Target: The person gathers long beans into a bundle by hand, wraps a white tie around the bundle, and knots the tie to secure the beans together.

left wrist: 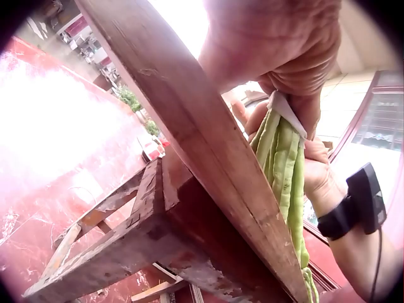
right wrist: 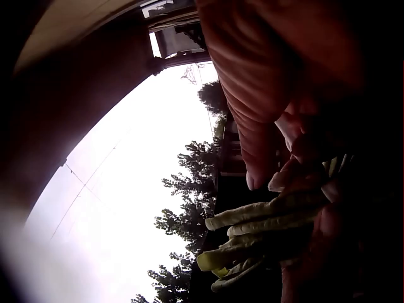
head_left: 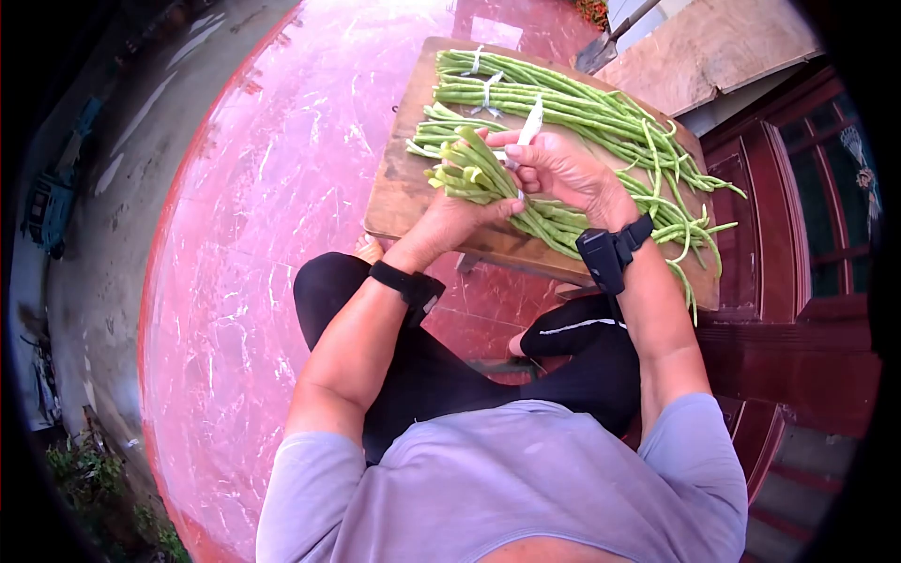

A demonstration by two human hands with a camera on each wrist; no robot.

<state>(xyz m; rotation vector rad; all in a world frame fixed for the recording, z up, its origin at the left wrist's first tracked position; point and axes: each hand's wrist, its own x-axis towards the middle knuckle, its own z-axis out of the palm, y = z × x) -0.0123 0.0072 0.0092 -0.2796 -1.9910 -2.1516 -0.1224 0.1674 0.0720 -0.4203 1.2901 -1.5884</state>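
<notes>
The left hand (head_left: 462, 218) grips a bundle of long green beans (head_left: 479, 171) near its cut ends, thumb across the top. The right hand (head_left: 563, 169) pinches a white strip (head_left: 532, 122) just beside the bundle, its end sticking up above the fingers. In the left wrist view the white strip (left wrist: 287, 115) lies around the beans (left wrist: 284, 165) under the left hand (left wrist: 271, 47). The right wrist view is dark; the bean ends (right wrist: 243, 218) poke out beneath the right hand (right wrist: 252, 82).
Tied bean bundles (head_left: 563, 101) lie along the far side of the wooden table (head_left: 394, 188), with loose beans (head_left: 690, 230) trailing over its right edge. A board (head_left: 704, 56) and a shovel (head_left: 601, 49) are behind. A dark red door (head_left: 751, 216) stands at the right.
</notes>
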